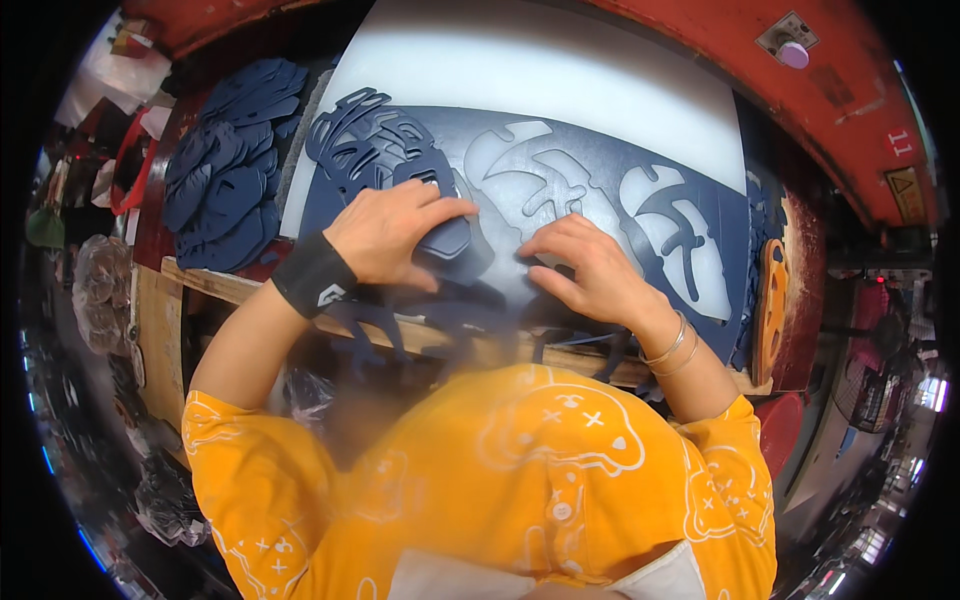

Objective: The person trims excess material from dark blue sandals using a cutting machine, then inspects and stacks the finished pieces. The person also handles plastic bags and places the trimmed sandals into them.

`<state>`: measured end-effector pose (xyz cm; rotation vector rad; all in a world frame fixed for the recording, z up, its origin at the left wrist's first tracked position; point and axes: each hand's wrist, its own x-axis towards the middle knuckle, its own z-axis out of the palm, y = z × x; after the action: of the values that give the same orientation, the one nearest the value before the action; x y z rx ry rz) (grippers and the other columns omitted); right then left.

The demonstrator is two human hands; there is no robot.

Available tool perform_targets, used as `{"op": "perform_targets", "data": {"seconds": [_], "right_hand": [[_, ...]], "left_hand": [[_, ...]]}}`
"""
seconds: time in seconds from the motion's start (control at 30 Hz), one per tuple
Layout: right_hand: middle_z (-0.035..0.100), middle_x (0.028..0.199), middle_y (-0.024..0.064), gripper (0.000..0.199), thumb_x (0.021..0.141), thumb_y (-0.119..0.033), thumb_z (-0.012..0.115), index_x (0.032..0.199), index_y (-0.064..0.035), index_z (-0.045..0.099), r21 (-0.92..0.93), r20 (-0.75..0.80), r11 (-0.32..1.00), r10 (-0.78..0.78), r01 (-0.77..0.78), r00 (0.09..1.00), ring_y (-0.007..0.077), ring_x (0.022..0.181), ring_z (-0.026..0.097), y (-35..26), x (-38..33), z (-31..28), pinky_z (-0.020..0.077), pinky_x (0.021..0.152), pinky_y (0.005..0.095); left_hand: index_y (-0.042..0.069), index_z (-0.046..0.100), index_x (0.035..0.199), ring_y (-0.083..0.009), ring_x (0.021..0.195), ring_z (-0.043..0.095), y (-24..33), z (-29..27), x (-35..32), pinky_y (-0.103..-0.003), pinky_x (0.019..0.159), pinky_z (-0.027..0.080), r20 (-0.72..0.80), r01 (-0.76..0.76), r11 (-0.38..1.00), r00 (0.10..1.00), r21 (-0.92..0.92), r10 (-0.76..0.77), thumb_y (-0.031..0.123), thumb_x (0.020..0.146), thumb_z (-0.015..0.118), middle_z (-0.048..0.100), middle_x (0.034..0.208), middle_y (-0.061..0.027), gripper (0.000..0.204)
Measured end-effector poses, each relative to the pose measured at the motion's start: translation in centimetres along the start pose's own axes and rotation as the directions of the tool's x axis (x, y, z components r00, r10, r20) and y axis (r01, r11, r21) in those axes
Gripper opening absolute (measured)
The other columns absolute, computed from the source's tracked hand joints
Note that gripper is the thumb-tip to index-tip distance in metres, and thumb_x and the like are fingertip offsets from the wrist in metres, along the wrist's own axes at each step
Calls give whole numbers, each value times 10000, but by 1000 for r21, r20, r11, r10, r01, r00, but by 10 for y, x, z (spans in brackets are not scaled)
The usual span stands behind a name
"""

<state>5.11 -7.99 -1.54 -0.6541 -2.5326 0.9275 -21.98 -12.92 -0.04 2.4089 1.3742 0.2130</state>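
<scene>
Navy sheet (600, 160) below — left hand (385, 238) spread, right hand (588, 268) curled.

I count one die-cut navy sheet (588, 148), one white board (530, 55), one heap of navy cut-outs (225, 175) at the counter's (228, 284) left edge, another heap (365, 138) on the sheet, one orange panel (771, 330) at the right edge, one wristband (313, 274), two bangles (680, 342).

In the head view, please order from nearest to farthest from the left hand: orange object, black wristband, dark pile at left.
1. Black wristband: just behind the left hand.
2. Dark pile: to the hand's left.
3. Orange object: far right, beyond the right hand.
</scene>
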Motion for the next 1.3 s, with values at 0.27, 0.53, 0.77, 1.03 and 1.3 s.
{"op": "perform_targets", "data": {"seconds": [0.27,0.53,0.77,1.03,1.3], "right_hand": [[604,894,78,178,745,-71,672,923,-73,668,-6,-68,999,-33,33,997,280,889,546,12,-9,9,458,801,361],[634,876,92,153,791,-81,652,942,-65,668,44,-125,999,19,-14,992,232,790,583,-8,27,-11,481,697,312],[627,913,179,329,805,-209,688,1009,9,550,163,-295,971,-122,176,948,319,863,612,-58,126,-4,496,785,388],[636,767,206,387,802,-313,702,883,34,550,408,-307,912,99,37,946,362,697,628,-63,154,19,498,624,402],[612,713,168,269,885,-254,554,722,-39,553,-4,-404,1000,-8,7,915,407,694,586,-31,137,3,460,625,482]], "left_hand": [[182,514,1244,-271,837,555,3,-2,-3,-364,625,495,-43,2,1000,999,-14,-3,179,626,733,522,872,-78,656],[-39,571,1104,-166,898,631,-45,-48,-10,-296,796,519,-385,-145,408,701,-901,-600,122,924,534,640,1036,-111,245],[-8,524,1196,-159,984,608,-35,-44,-13,-289,872,483,-409,-340,231,701,-912,-584,187,960,514,609,1117,-85,306],[18,566,1092,-104,764,612,-17,-44,-16,-220,595,514,-397,-282,279,662,-918,-636,150,913,597,636,939,-49,225],[-30,599,950,-117,577,596,-38,-77,4,-224,500,485,-637,-272,576,303,-771,-708,134,904,593,645,759,-68,171]]}}
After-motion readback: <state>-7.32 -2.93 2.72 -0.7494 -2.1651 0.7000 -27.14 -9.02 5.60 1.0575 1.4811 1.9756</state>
